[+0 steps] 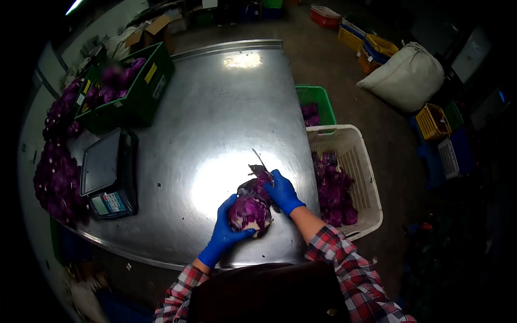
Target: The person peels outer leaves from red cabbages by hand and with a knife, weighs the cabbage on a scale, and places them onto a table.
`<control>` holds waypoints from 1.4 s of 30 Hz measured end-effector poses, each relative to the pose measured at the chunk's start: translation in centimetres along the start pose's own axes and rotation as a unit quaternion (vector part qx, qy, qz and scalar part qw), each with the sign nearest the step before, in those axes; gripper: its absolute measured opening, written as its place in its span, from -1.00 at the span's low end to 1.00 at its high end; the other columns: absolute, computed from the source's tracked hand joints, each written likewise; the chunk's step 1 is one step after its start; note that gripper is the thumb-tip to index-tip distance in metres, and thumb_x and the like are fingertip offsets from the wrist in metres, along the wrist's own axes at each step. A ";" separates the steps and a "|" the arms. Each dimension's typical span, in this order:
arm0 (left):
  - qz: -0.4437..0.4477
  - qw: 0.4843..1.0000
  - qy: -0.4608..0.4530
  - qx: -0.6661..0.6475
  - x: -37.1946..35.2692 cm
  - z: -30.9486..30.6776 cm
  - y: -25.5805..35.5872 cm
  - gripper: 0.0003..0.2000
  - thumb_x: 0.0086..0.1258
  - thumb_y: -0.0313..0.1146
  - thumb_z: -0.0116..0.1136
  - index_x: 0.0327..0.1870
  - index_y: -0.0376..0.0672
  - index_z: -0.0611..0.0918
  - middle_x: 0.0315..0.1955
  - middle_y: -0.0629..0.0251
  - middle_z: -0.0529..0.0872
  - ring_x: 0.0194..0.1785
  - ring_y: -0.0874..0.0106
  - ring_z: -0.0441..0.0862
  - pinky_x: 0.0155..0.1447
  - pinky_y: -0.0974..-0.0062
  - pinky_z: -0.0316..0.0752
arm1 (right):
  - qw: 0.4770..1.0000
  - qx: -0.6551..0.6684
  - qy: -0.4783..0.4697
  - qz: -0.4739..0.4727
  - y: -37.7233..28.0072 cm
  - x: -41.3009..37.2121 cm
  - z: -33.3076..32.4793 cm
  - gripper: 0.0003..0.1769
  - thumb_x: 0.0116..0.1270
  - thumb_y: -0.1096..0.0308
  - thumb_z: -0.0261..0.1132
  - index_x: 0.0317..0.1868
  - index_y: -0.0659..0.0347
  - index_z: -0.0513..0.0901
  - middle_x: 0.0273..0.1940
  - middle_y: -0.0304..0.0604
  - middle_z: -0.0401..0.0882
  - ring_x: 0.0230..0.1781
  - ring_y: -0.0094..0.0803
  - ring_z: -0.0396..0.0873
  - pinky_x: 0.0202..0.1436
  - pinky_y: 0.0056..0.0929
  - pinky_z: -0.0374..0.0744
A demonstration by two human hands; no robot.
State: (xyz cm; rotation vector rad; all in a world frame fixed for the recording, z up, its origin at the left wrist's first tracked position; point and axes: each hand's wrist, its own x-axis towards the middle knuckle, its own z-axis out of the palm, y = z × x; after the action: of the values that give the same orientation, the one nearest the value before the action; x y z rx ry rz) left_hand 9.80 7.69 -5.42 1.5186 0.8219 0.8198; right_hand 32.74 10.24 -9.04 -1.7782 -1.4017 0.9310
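A purple cabbage (249,213) is gripped in my gloved left hand (225,231), its pale cut base turned toward me. My right hand (284,192), also in a blue glove, is closed beside the cabbage's upper right side. From its fingers sticks out a thin blade, apparently a knife (259,157), its handle hidden. Dark, loose outer leaves (260,180) lie against the right fingers and still touch the head. Both hands are just above the metal table (215,129), near its front right edge.
A digital scale (102,164) stands on the left, beside heaped purple cabbages (56,180). Behind it, a green crate (126,110) holds more cabbages. Right of the table are a white basket (371,199) with purple leaves and a green basket (327,105). A white sack (409,75) lies farther back.
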 end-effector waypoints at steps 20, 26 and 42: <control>-0.033 0.985 0.166 0.020 -2.3 -0.7 -3.1 -0.10 -0.03 -0.22 0.53 0.25 -0.35 0.16 0.15 0.03 0.32 0.25 0.26 0.33 0.33 0.32 0.28 | 0.959 0.180 -0.142 0.165 -3.2 -7.0 0.4 -0.41 0.42 -0.03 0.05 0.28 0.21 0.33 -0.39 0.00 0.57 -0.72 -0.46 0.43 -0.58 -0.46 0.49; -0.143 0.971 0.184 -0.056 -2.5 0.9 2.9 0.10 -0.05 -0.31 0.53 0.43 -0.23 -0.10 0.15 -0.02 0.29 0.19 0.22 0.43 0.23 0.35 0.43 | 0.990 0.063 -0.043 -0.118 -5.3 -9.9 0.9 -0.31 0.44 0.01 0.01 0.42 0.20 0.07 0.05 0.26 0.50 -0.19 -0.03 0.63 -0.12 -0.28 0.57; -0.033 0.987 0.144 -0.057 -2.2 1.6 -0.9 0.10 -0.06 -0.26 0.52 0.45 -0.17 -0.06 0.19 0.07 0.27 0.25 0.25 0.34 0.33 0.34 0.29 | 0.968 0.175 -0.112 0.141 -2.5 -6.3 1.4 -0.54 0.36 0.00 0.13 0.09 0.16 0.49 -0.66 -0.22 0.42 -0.81 -0.49 0.40 -0.73 -0.48 0.39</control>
State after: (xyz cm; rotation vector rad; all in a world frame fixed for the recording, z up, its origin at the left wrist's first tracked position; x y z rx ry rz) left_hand 10.07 5.08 -6.55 1.2830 1.0135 1.0348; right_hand 29.30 4.68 -6.92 -1.6623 -1.0437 1.4713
